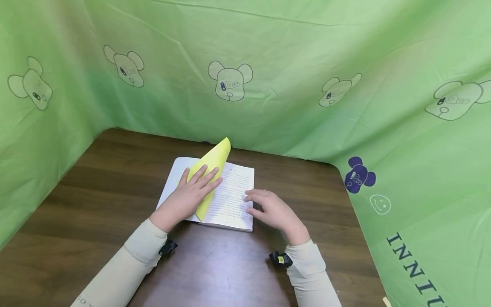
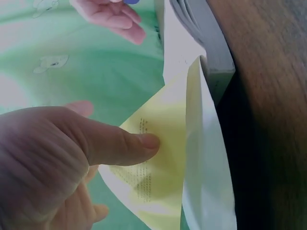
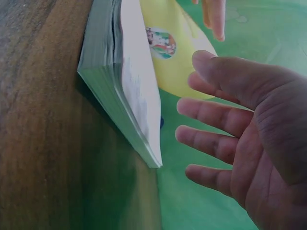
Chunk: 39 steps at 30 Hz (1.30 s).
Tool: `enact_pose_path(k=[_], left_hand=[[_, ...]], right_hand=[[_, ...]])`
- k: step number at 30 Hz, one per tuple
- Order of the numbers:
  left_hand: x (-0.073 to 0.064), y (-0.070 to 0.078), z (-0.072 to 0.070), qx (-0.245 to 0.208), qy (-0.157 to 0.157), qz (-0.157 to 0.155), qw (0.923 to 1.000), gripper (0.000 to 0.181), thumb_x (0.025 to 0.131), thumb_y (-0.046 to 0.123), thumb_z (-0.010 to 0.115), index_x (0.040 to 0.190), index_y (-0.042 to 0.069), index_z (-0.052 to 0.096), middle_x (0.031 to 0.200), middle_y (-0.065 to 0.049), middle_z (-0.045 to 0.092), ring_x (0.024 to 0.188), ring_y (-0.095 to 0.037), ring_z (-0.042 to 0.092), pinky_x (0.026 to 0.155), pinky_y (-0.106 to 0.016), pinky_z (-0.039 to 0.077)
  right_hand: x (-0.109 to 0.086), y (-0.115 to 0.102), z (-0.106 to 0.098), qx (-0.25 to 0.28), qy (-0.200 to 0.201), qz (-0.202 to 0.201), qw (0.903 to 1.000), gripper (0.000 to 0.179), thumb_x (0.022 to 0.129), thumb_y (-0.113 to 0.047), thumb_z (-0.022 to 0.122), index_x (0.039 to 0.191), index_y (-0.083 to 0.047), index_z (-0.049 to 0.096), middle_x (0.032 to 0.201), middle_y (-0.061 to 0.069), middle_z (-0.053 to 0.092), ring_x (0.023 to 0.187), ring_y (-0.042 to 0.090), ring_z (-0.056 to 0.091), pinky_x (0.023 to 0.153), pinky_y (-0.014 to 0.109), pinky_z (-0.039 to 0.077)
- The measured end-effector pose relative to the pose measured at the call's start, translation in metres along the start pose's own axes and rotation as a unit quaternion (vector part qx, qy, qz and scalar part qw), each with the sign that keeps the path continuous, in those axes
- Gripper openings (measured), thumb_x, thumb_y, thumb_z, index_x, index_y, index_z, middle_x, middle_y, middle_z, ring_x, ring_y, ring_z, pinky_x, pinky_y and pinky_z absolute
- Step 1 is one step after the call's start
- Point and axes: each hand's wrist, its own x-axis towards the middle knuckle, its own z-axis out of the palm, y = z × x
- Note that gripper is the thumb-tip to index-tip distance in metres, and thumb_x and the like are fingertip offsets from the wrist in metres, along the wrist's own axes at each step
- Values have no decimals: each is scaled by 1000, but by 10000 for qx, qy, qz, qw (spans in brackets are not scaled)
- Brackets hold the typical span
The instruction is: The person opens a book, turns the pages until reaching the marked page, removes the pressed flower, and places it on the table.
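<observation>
A thick paperback book (image 1: pixel 234 194) lies spread on the table, with lines of small print on its right-hand page. A yellow sheet (image 1: pixel 218 155) stands up slantwise from the book's middle, leaning left. My left hand (image 1: pixel 186 198) lies over this sheet with its fingers spread and straight. In the left wrist view its thumb (image 2: pixel 129 146) reaches across the sheet's printed side. Beside the book's right edge is my right hand (image 1: pixel 274 211), fingers loosely bent and holding nothing. The right wrist view shows a round colour picture (image 3: pixel 163 43) on the yellow sheet.
The dark wood-grain table (image 1: pixel 318 204) extends around the book. A green cloth (image 1: pixel 276 123) printed with bear heads hangs along the back and both sides. Black wrist devices (image 1: pixel 281 259) sit at both cuffs. A small pale object (image 1: pixel 386 302) shows at the lower right edge.
</observation>
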Motion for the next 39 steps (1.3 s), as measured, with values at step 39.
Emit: enact_pose_path(k=[39], left_hand=[[-15, -12, 12, -1002, -1371, -463, 9844, 49, 100, 20, 67, 147, 13, 56, 164, -10, 38, 153, -37, 30, 108, -78, 29]], right_hand=[[-1, -9, 23, -332, -945, 410, 9941, 77, 78, -54, 84, 141, -17, 61, 161, 6, 44, 151, 30, 36, 122, 60, 22]])
